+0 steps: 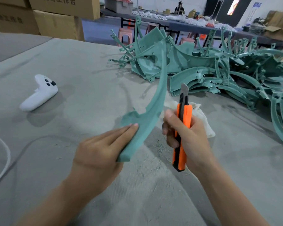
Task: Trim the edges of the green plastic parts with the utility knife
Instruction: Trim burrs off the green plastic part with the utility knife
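We see bare tabletop open to our left past the white controller; the heap of green parts blocks our right

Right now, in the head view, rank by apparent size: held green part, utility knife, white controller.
1. held green part
2. utility knife
3. white controller; farther away, so its rank against the knife is unsure.

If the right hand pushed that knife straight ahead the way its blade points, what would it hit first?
Probably the pile of green parts beyond the utility knife in the right hand, though depth is unclear.
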